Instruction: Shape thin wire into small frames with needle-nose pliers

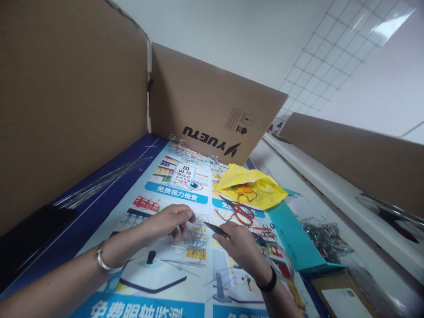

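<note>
My left hand (pixel 174 219), a silver bangle on its wrist, has thumb and fingers pinched together over the poster. A thin bent wire (pixel 202 216) reaches from those fingers towards the tip of a dark pair of needle-nose pliers (pixel 216 229). My right hand (pixel 240 245), with a black wristband, is closed round the pliers' handles, which are mostly hidden in the palm. Whether the jaws grip the wire is too fine to make out. Just beyond the right hand lie orange-handled scissors (pixel 243 213), blades pointing away to the left.
A yellow bag (pixel 265 190) with orange cord lies beyond the scissors. Tangled wire pieces (pixel 326 238) sit at the right by a turquoise folder (pixel 293 238). Long straight wires (pixel 102 181) lie at the left. Cardboard panels (pixel 198 97) wall the back and left; a printed poster (pixel 155 276) covers the table.
</note>
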`<state>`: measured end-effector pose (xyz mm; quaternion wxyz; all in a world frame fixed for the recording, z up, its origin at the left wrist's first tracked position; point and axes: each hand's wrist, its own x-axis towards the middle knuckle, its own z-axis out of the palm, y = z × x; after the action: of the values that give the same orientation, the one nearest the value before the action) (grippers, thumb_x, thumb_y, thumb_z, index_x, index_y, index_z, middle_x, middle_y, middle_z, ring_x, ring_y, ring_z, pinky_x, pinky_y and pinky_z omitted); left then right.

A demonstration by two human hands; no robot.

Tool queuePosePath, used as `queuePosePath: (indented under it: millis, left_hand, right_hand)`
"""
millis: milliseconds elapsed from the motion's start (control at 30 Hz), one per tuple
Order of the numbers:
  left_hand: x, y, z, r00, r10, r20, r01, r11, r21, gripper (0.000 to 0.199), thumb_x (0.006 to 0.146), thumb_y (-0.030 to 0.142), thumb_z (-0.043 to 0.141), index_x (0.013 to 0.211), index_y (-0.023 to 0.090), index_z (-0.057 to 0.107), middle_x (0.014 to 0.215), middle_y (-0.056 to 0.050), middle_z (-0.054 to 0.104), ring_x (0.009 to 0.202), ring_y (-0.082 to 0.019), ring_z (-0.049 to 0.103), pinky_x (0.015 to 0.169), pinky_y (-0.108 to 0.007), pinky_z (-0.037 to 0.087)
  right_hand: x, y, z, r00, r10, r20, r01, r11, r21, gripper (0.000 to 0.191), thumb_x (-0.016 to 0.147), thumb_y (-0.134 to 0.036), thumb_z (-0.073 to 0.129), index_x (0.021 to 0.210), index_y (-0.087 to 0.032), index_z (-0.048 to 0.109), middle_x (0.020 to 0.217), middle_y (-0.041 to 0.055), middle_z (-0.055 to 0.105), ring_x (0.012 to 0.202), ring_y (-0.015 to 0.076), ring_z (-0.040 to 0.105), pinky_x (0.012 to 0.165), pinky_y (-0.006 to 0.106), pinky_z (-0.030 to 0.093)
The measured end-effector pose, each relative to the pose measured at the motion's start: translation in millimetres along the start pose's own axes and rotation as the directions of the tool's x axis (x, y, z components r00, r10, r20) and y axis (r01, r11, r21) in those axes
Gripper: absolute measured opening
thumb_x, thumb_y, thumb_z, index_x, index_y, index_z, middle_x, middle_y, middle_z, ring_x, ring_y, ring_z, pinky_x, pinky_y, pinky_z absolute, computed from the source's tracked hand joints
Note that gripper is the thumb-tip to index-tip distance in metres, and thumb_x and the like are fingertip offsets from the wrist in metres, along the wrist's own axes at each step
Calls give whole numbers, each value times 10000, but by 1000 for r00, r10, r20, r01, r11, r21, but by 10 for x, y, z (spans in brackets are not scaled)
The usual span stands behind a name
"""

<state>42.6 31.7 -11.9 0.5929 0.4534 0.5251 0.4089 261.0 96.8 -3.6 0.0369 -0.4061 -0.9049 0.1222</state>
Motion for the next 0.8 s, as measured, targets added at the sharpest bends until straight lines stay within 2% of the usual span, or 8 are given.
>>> queuePosePath:
  millis: [100, 167, 433, 800]
  left_hand:
    - [6, -22, -23, 997, 25, 70, -25, 1000, -5, 327, 764, 467, 513, 859, 160, 571, 762, -16, 616, 591, -114, 568, 572, -239, 390]
    - [18, -43, -33, 996, 45, 72, -44, 999, -9, 308, 762, 447, 522, 858, 159, 579, 843, -25, 626, 623, -111, 583, 621, -244, 387]
    - [30, -50, -7, 1000, 14, -18, -15, 999, -50, 333, 761, 483, 505, 841, 167, 573, 598, -2, 611, 554, -126, 541, 571, -242, 370]
    - [0, -18, 31, 998, 51, -38, -51, 999, -7, 319, 765, 474, 487, 819, 166, 550, 562, -4, 604, 518, -120, 514, 538, -230, 355]
  right_hand:
    - [10, 6, -5, 1000, -2, 0, 2, 1000, 21, 244, 839, -358, 494, 673, -186, 544, 703, 5, 584, 661, 125, 526, 585, 212, 290]
    - [16, 6, -6, 1000, -3, 11, 2, 1000, 24, 242, 831, -351, 505, 660, -183, 539, 694, 4, 580, 659, 124, 523, 585, 212, 286]
    - [19, 28, 1, 999, 10, 43, -9, 1000, -26, 241, 823, -369, 510, 681, -183, 569, 718, 13, 604, 677, 131, 531, 576, 220, 263]
    - [-19, 4, -76, 991, -35, 130, 41, 998, -44, 244, 813, -366, 520, 683, -177, 602, 697, 7, 603, 637, 111, 506, 551, 219, 244]
